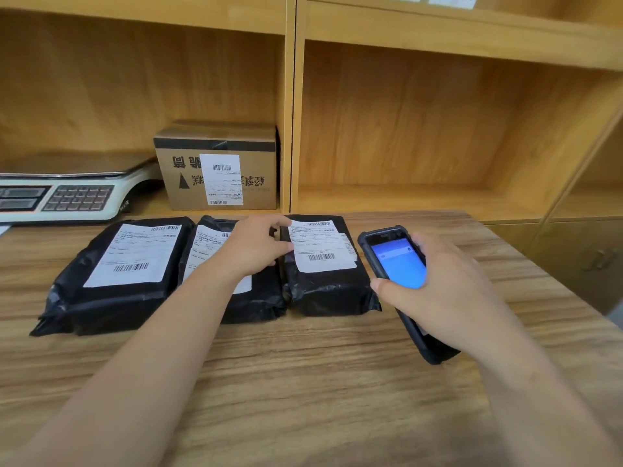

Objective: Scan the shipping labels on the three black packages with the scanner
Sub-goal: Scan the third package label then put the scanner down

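Note:
Three black packages lie side by side on the wooden table (pixel 303 382), each with a white shipping label on top: the left package (pixel 111 298), the middle package (pixel 259 305) and the right package (pixel 330 291). My left hand (pixel 256 246) rests over the middle package, hiding much of its label, and its fingertips touch the left edge of the right package's label (pixel 320 246). My right hand (pixel 448 284) grips a black handheld scanner (pixel 394 261) with a lit blue screen, held just to the right of the right package.
A cardboard box (pixel 236 170) with its own label stands on the shelf behind the packages. A white electronic scale (pixel 67 193) sits at the back left. Wooden shelving (pixel 438 129) fills the background, with a cabinet (pixel 580 257) at the right.

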The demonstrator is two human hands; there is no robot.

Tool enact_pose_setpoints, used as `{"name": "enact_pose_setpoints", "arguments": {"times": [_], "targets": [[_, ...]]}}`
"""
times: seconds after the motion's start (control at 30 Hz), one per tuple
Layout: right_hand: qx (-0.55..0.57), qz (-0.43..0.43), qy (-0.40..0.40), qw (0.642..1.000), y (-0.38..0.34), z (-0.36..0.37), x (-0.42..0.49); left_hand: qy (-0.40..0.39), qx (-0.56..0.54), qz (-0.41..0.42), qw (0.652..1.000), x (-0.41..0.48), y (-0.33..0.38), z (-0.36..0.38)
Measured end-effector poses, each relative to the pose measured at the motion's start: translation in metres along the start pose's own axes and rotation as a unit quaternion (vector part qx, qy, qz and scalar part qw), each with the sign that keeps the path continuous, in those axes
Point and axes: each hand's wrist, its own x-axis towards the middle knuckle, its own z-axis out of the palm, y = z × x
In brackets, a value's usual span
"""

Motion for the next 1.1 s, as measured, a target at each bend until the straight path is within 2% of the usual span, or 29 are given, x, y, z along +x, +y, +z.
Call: {"name": "enact_pose_setpoints", "arguments": {"times": [0.53, 1.1], "targets": [[-0.029, 0.016, -0.001, 0.999, -0.006, -0.008, -0.035, 0.022, 0.102, 0.039, 0.994, -0.047, 0.023, -0.01], [-0.114, 0.058, -0.016, 0.992, 0.015, 0.032, -0.085, 0.035, 0.157, 0.069, 0.985, -0.114, 0.026, -0.01]]}}
